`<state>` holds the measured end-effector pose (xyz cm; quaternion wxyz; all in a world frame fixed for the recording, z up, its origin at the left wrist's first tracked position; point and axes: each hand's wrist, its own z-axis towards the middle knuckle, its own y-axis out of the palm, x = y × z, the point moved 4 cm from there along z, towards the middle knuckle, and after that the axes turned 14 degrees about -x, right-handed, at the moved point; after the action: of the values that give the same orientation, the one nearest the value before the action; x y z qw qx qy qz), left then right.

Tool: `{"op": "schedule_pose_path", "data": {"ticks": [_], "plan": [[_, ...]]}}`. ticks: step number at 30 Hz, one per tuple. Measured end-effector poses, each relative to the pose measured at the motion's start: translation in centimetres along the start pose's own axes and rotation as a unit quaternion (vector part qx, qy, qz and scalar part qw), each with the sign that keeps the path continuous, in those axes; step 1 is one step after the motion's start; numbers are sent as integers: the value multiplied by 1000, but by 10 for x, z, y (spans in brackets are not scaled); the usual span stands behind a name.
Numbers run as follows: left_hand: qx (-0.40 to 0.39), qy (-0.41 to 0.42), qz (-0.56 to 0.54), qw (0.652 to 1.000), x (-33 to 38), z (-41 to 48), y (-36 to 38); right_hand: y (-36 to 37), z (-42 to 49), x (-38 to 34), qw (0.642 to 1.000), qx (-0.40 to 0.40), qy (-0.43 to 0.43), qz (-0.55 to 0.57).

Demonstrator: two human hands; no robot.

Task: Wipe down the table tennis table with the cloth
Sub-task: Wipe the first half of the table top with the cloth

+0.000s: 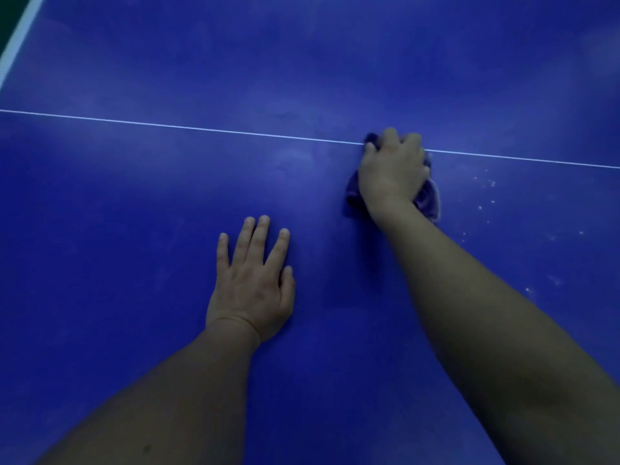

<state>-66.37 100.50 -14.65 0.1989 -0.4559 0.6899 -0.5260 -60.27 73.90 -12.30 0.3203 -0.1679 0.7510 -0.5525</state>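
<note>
Currently right hand point(392, 169) curling fingers point(411, 139) round bunched cloth point(426, 198) on surface point(134, 213); left hand point(251, 283) lying flat, holding nothing. Risk: small wad missing white specks point(491, 182) nearby.

— Entry one?
— Floor point(8, 15): dark green; a narrow sliver showed at the upper left corner.
— Entry two?
— Specks point(492, 183): white, small; lay scattered loosely at the right side, well apart from the floor sliver; material could not be told.
</note>
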Motion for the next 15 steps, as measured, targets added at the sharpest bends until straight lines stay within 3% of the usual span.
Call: {"op": "schedule_pose_path", "data": {"ticks": [3,6,8,11,15], "plan": [[4,12,3,1000,1,1,1,7,-36,18,1000,0,12,15],[11,51,22,998,4,-1,0,18,-48,-12,995,-5,-98,-21],[10,72,33,997,5,-2,-1,11,-21,-20,993,-17,-113,-31],[-1,81,41,996,7,-3,-2,-16,19,18,1000,1,-16,-14],[-22,60,53,997,9,-1,-3,-16,-36,77,998,19,50,18]]}}
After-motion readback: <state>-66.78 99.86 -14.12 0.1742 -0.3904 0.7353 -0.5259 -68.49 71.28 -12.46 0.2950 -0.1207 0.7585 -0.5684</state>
